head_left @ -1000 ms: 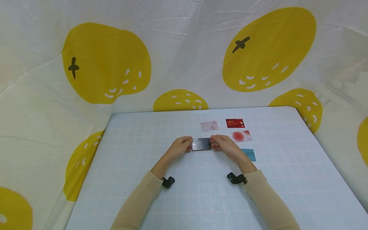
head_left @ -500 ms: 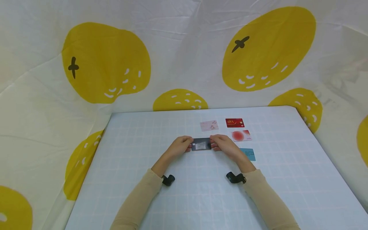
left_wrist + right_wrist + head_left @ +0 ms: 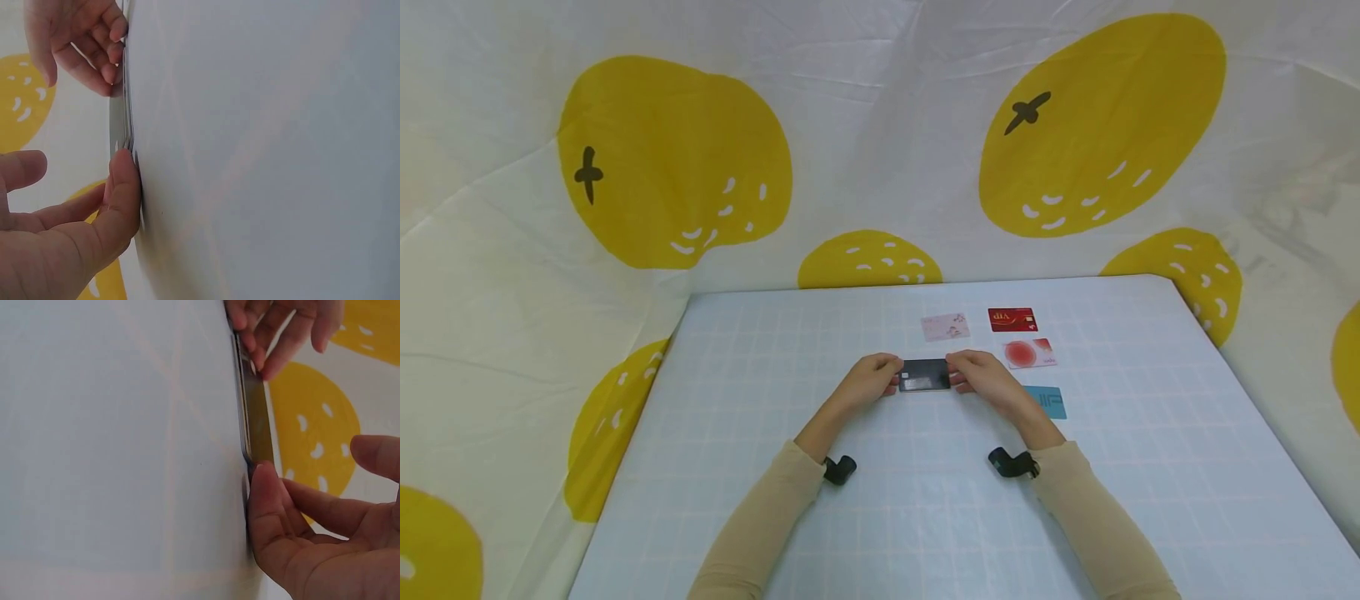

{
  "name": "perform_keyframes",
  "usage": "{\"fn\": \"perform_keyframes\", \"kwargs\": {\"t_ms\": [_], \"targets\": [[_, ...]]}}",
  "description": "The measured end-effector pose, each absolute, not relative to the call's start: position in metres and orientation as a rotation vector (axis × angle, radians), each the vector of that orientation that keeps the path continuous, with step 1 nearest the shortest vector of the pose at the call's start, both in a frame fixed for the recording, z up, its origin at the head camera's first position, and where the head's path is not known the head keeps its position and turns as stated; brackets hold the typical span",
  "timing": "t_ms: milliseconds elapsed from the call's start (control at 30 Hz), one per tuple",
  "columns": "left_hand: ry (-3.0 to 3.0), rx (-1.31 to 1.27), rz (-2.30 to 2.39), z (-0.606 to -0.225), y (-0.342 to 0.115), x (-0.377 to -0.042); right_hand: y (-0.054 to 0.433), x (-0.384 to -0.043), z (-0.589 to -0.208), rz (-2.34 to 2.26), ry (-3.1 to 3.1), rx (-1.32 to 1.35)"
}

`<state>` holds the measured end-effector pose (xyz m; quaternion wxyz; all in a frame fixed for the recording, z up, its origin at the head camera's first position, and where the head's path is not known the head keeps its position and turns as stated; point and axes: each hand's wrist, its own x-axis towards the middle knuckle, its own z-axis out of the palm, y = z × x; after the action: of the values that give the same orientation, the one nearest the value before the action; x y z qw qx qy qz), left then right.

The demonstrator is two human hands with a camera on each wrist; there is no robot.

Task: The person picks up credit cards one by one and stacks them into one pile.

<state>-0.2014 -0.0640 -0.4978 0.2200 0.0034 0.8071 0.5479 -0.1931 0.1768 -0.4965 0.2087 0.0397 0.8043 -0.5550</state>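
Note:
A black bank-style card (image 3: 924,375) with a small silver chip lies flat near the middle of the table, its long side facing me. Seen edge-on in the left wrist view, thin layered edges (image 3: 127,119) show it as the top of a small stack of cards. My left hand (image 3: 867,380) holds the left short end with thumb and fingertips. At the opposite end, my right hand (image 3: 987,379) grips in the same way. In the right wrist view, the right thumb (image 3: 265,487) sits right at the stack's corner, low against the tabletop.
Four-sided cards lie apart beyond and right of my hands: pale pink (image 3: 946,327), red VIP (image 3: 1012,320), white-and-red (image 3: 1030,353), and teal (image 3: 1051,402), partly behind my right wrist. A fruit-print cloth (image 3: 880,150) hangs behind the table (image 3: 760,467).
Both hands stay at the card's ends, almost still. The bright reflection on the black card has shrunk and moved toward its lower edge. The other cards have not moved.

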Motion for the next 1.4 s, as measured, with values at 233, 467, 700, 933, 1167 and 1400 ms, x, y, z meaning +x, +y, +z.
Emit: {"fn": "perform_keyframes", "kwargs": {"t_ms": [233,467,700,933,1167,1400], "targets": [[2.322,0.034,1.414,-0.4986,-0.0615,-0.2023,0.1753,-0.194,-0.4971,-1.515,2.261,0.122],[2.38,0.064,1.34,-0.4985,-0.0604,-0.2012,0.1753,-0.1956,-0.499,-1.488,2.285,0.131],[2.389,0.089,1.352,-0.4967,-0.0604,-0.1996,0.1759,-0.1947,-0.4984,-1.502,2.286,0.12],[2.391,0.084,1.351,-0.4967,-0.0607,-0.1994,0.1766,-0.1922,-0.4981,-1.51,2.287,0.114],[2.395,0.052,1.342,-0.4963,-0.0597,-0.1979,0.1767,-0.1903,-0.4989,-1.501,2.291,0.116],[2.405,0.044,1.334,-0.4983,-0.06,-0.1974,0.1769,-0.19,-0.4996,-1.502,2.296,0.111]]}}
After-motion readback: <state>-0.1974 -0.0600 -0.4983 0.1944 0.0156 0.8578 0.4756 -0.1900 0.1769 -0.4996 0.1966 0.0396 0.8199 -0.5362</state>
